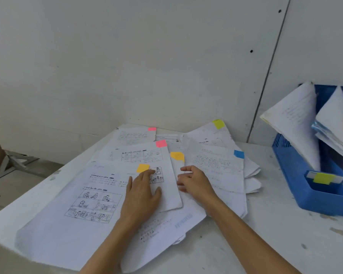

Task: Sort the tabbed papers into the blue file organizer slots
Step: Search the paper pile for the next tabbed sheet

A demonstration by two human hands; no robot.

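Left hand (141, 194) lies flat with fingers straight, pressing on the tabbed papers (99, 194), its forefinger tip just beside an orange tab (142, 168); it grips nothing. Right hand (196, 183) rests just beside it, fingers curled at the edge of an overlapped sheet; whether it pinches that sheet cannot be told. The papers lie fanned and overlapping from the near left edge of the table (265, 244) towards its far edge, and bear a pink tab (161, 143), a blue tab (239, 154) and a yellow tab (218, 124). The blue file organizer (297, 184) stands at the right edge, well apart, with sheets already leaning in its slots. Handling, as judged: single sheets are light, limp and slide over one another. Take one by a free corner or side edge while steadying its neighbours.
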